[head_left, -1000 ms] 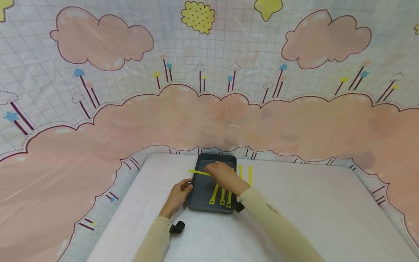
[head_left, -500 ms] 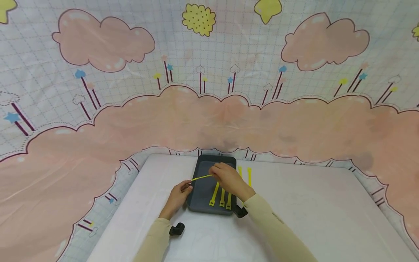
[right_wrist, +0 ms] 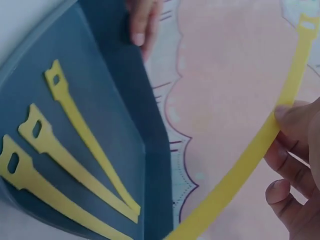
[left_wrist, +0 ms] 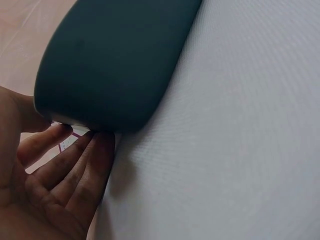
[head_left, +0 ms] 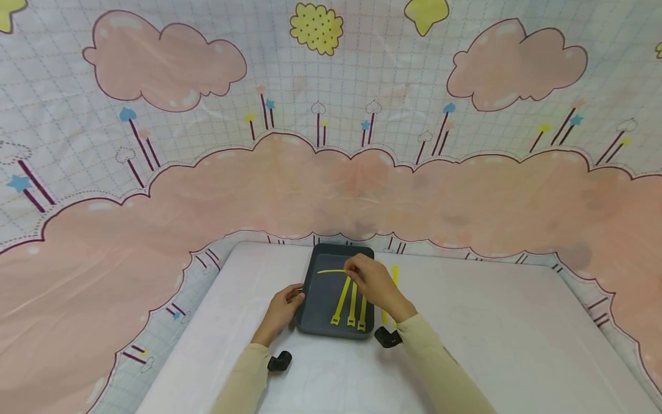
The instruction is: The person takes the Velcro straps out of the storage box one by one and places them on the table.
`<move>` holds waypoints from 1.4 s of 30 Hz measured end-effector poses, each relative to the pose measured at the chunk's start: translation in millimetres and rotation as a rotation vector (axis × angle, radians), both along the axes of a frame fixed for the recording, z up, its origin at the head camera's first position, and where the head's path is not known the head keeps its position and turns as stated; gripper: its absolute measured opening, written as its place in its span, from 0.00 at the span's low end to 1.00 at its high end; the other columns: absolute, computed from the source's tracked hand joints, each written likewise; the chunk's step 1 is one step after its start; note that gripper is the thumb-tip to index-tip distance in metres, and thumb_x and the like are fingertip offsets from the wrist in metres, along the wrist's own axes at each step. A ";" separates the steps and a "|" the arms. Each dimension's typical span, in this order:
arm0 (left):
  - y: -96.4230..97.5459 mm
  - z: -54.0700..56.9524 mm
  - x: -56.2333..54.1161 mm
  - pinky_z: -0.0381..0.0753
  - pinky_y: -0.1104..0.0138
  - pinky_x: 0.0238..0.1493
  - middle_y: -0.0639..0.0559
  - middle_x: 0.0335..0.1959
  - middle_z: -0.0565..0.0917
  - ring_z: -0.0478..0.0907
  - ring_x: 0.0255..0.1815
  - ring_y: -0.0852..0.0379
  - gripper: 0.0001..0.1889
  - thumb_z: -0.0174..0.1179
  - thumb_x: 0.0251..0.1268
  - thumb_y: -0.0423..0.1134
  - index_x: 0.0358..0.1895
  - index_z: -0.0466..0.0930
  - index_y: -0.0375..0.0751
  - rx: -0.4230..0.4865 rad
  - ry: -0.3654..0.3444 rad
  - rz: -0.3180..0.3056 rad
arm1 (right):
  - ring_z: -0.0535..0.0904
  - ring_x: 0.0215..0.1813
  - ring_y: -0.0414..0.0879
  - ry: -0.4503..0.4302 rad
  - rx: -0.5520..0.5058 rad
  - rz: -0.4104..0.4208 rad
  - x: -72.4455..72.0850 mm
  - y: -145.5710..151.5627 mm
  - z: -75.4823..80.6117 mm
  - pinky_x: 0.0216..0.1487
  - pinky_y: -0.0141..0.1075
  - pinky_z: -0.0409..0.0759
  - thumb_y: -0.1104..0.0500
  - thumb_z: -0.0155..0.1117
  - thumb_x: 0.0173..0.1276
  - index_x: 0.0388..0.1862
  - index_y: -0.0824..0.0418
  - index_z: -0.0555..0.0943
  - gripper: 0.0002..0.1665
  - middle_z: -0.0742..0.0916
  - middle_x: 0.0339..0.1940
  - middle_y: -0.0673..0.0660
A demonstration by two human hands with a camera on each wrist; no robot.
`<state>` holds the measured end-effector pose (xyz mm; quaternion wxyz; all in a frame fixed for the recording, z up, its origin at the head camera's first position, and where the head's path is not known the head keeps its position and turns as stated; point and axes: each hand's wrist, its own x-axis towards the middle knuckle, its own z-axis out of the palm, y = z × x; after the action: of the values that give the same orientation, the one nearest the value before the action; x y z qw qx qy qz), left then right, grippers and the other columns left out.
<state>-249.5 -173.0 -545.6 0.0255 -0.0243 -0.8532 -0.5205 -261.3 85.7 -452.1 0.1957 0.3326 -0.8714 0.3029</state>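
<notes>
Your right hand (head_left: 376, 282) had shifted rightward, pinching one strap (right_wrist: 241, 173).
Tray (head_left: 322, 296) held three straps (head_left: 353, 305), table (head_left: 491, 339) two; your left hand (head_left: 281, 309)'s grip was indeterminable.

We see a tray (head_left: 316, 302) of smooth, matt material that looks like moulded plastic. The cable ties (right_wrist: 239, 172) look like soft, matt fabric strap. The tabletop (left_wrist: 240, 125) shows a fine, woven-like texture. The printed backdrop (head_left: 362, 187) is creased, with a faint sheen; cloth or thin plastic, we cannot tell. The sleeves (head_left: 439, 362) are matt cloth, the wrist cameras (head_left: 280, 361) smooth plastic.
</notes>
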 end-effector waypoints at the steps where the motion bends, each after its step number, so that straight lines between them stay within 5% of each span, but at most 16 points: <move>1: 0.1 0.4 -0.1 0.79 0.50 0.60 0.35 0.52 0.84 0.81 0.56 0.40 0.18 0.56 0.72 0.35 0.62 0.76 0.34 -0.003 0.003 -0.001 | 0.75 0.33 0.38 -0.010 -0.025 0.000 0.8 1.6 1.1 0.35 0.32 0.77 0.64 0.64 0.68 0.41 0.56 0.80 0.05 0.82 0.36 0.48; 11: 1.2 5.0 3.2 0.79 0.50 0.60 0.34 0.53 0.83 0.81 0.57 0.40 0.19 0.56 0.72 0.34 0.62 0.76 0.33 0.015 0.002 -0.007 | 0.74 0.31 0.38 -0.230 -0.258 -0.040 5.6 16.7 -0.7 0.30 0.29 0.73 0.60 0.62 0.71 0.42 0.55 0.80 0.03 0.84 0.32 0.48; 18: 0.3 4.3 1.9 0.79 0.50 0.59 0.35 0.53 0.84 0.81 0.57 0.40 0.18 0.56 0.72 0.35 0.62 0.76 0.33 0.006 0.005 -0.004 | 0.78 0.34 0.40 -0.291 -0.358 -0.094 11.7 25.9 -1.0 0.36 0.30 0.76 0.59 0.63 0.71 0.42 0.56 0.80 0.04 0.85 0.33 0.52; 30: 1.4 5.2 3.7 0.77 0.49 0.62 0.35 0.57 0.82 0.79 0.60 0.40 0.19 0.56 0.72 0.37 0.64 0.75 0.37 0.007 -0.035 0.012 | 0.78 0.38 0.40 -0.612 -0.582 -0.160 15.3 41.4 -10.9 0.41 0.27 0.78 0.64 0.61 0.72 0.45 0.68 0.78 0.08 0.83 0.37 0.58; 42: 1.3 6.3 3.9 0.77 0.49 0.62 0.35 0.57 0.82 0.79 0.60 0.39 0.20 0.57 0.72 0.38 0.64 0.75 0.37 0.005 -0.037 0.004 | 0.77 0.34 0.43 -0.666 -0.643 -0.204 22.0 61.8 -23.7 0.34 0.31 0.77 0.60 0.61 0.72 0.46 0.68 0.77 0.11 0.82 0.32 0.55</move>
<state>-245.6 -171.8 -539.4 0.0107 -0.0131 -0.8523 -0.5228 -239.3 147.5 -475.8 0.0273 0.0526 -0.7768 0.6269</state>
